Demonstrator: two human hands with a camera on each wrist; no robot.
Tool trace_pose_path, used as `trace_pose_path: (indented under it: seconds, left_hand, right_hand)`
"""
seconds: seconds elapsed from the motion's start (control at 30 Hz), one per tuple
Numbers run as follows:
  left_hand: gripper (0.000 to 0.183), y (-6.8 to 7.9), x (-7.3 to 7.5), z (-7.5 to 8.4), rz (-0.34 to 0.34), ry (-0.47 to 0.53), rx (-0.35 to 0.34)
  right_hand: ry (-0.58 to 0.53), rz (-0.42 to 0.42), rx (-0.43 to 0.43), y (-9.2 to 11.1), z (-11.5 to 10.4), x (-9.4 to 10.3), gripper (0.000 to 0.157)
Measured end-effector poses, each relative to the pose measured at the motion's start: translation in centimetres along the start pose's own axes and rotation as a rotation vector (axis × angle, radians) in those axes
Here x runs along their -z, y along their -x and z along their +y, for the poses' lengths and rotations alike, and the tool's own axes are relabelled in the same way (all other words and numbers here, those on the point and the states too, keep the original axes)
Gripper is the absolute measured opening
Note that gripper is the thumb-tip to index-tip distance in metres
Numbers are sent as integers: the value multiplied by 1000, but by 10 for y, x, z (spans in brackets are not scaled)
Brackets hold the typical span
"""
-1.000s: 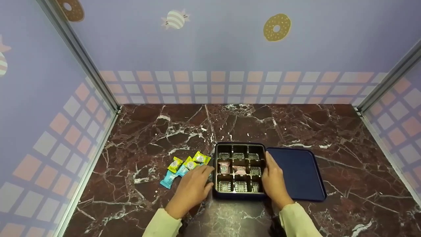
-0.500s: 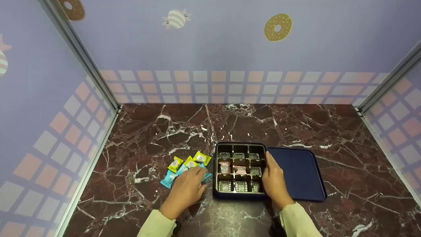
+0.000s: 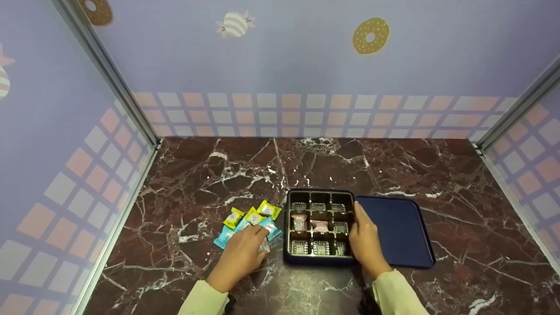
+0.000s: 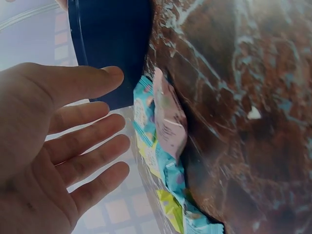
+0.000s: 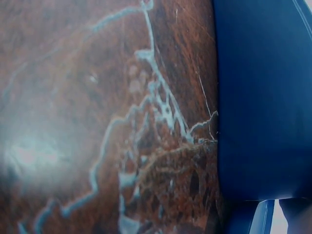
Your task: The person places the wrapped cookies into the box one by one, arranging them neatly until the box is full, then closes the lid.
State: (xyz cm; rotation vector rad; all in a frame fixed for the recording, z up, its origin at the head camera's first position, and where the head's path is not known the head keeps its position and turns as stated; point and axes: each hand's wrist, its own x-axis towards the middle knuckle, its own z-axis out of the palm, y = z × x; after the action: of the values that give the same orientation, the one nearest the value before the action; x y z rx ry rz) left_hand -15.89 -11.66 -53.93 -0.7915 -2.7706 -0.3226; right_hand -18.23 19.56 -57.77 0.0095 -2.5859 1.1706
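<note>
My left hand [image 3: 243,249] is over a small pile of wrapped candies at the box's left. In the left wrist view the left hand [image 4: 73,131] has its fingers extended and apart, holding nothing. Just beyond its fingertips lie a pink candy [image 4: 169,117], blue candies [image 4: 144,107] and yellow candies [image 4: 168,204]. In the head view the hand partly covers the pink candy [image 3: 264,246]. My right hand [image 3: 365,236] rests along the right side of a navy box [image 3: 319,261], fingers fairly straight against its wall. Two pink candies [image 3: 320,225] lie in the middle row of the box's divided tray.
A navy lid [image 3: 400,232] lies flat to the right of the box, beside the right hand. Yellow candies [image 3: 267,210] sit at the back of the pile. Patterned walls [image 3: 280,65] enclose the marble tabletop [image 3: 197,175] at the back and sides.
My left hand has drawn back left and toward me from the box's edge, uncovering more of the blue candies and part of a pink candy. The right hand and the box stay put.
</note>
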Motion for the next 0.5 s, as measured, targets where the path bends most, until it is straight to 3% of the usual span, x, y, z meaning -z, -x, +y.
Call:
trace_pose_path:
  seconds: [0.5]
  left_hand:
    - [27, 4, -8, -10, 16, -1, 10]
  right_hand:
    - [3, 11, 11, -1, 0, -1, 53]
